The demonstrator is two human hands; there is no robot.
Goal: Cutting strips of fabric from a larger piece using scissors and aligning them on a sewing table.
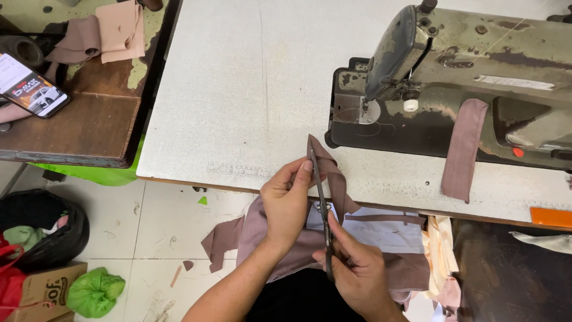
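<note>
At the table's near edge, a mauve strip is being trimmed.

Left hand (286, 203) is pinching the fabric strip (333, 176) upright; right hand (354, 268) is closing around the scissors (322, 203), blades running along the strip. It looks like mid-cut; the next snip calls for holding the strip taut. Down on the floor, a black bag (42, 229) is holding cloth scraps.

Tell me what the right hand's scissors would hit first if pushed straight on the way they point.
Likely the mauve fabric strip pinched by the left hand: the scissors in the right hand already lie along it. Beyond lies the sewing machine, though depth is unclear.
</note>
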